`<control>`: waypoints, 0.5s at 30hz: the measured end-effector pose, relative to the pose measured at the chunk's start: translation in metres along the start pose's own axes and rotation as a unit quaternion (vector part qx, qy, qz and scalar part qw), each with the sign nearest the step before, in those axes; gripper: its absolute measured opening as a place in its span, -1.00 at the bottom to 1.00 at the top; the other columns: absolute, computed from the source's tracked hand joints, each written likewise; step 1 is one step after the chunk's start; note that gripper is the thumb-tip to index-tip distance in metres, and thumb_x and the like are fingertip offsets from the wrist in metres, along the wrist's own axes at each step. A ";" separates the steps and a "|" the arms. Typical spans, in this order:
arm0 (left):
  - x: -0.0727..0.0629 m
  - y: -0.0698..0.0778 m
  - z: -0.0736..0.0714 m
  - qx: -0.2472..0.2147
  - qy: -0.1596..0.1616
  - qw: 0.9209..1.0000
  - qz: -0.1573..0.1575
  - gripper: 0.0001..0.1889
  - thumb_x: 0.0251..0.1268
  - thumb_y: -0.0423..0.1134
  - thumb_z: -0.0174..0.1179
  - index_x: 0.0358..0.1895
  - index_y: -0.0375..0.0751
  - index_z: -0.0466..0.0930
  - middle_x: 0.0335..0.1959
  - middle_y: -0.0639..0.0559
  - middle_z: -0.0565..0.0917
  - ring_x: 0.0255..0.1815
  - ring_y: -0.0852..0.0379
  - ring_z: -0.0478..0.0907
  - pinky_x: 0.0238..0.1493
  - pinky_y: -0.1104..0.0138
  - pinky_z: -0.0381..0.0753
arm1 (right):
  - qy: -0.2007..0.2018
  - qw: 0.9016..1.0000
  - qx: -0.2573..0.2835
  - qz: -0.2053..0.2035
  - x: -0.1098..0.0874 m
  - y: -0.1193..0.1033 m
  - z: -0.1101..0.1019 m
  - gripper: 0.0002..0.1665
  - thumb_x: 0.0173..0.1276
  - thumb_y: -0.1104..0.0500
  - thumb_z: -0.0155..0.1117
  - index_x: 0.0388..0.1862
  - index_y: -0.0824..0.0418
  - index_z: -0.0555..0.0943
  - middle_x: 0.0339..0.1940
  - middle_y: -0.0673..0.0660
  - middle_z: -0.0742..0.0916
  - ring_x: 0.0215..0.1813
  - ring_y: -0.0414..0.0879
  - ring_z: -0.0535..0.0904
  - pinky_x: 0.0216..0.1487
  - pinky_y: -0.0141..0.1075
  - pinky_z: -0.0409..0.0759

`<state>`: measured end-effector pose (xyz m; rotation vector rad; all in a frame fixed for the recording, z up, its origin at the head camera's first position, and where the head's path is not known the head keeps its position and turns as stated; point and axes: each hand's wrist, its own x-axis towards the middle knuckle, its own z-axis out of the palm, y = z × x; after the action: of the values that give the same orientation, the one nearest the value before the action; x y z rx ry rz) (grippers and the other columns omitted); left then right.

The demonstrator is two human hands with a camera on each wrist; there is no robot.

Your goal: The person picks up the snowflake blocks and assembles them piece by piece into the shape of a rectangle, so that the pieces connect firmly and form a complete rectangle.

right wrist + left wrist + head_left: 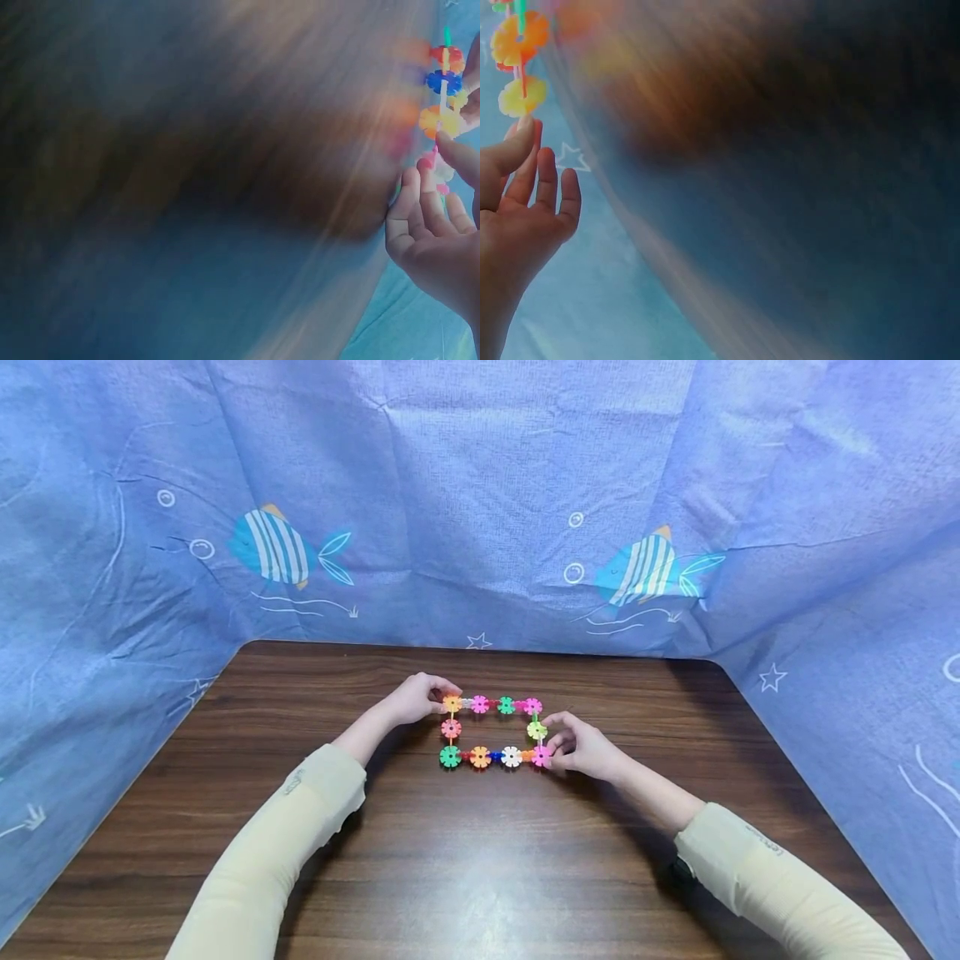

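Note:
In the head view, a rectangular frame of interlocking plastic snowflake discs [481,757] lies level at the middle of the table. Discs of several colours form its sides, linked by others set on edge. With thumb and fingers my left hand [416,697] pinches the orange corner disc [452,703] at the far left. My right hand [592,752] holds the right side, its thumb at the pink near corner disc [542,756] and a finger by the yellow-green disc [537,731]. Both wrist views show the hands' fingertips on the discs. Whether the frame touches the table, I cannot tell.
The dark wood-grain table [465,852] spreads around the frame on every side. Behind it and at both sides hangs a blue cloth [480,527] printed with fish and stars, close to the table's far edge.

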<state>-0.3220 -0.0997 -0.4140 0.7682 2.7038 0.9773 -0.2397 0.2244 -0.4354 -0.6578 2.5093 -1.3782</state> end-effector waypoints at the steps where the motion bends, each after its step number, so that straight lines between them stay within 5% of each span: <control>1: 0.001 -0.002 0.000 0.004 -0.008 1.000 -0.001 -0.65 0.22 -0.42 0.22 0.09 -0.18 0.60 0.02 -0.09 0.64 0.05 0.02 0.52 0.11 0.16 0.46 | -0.004 1.000 -0.010 -0.005 0.000 0.000 0.000 -0.34 0.03 0.47 0.35 0.14 0.37 0.35 -0.41 0.23 0.70 -0.40 -0.17 0.58 -0.35 -0.40 0.56; 9: 0.004 -0.005 0.004 0.016 -0.043 0.999 -0.009 -0.68 0.26 -0.39 0.19 0.09 -0.19 0.59 0.09 -0.10 0.61 0.26 -0.07 0.40 0.32 0.09 0.28 | -0.012 0.995 -0.096 -0.030 0.001 -0.005 0.002 -0.37 0.03 0.33 0.44 0.10 0.31 0.41 -0.42 0.06 0.70 -0.40 -0.24 0.57 -0.34 -0.40 0.56; 15: 0.007 -0.004 0.006 0.034 -0.045 0.998 -0.001 -0.65 0.26 -0.39 0.19 0.12 -0.20 0.57 0.11 -0.10 0.60 0.27 -0.07 0.39 0.32 0.10 0.28 | -0.016 0.994 -0.105 -0.030 0.001 -0.005 0.000 -0.38 0.04 0.31 0.45 0.09 0.29 0.42 -0.43 0.05 0.69 -0.40 -0.23 0.58 -0.33 -0.39 0.57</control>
<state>-0.3278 -0.0955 -0.4213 0.8024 2.6711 0.8339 -0.2393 0.2222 -0.4314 -0.7948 2.6530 -1.1200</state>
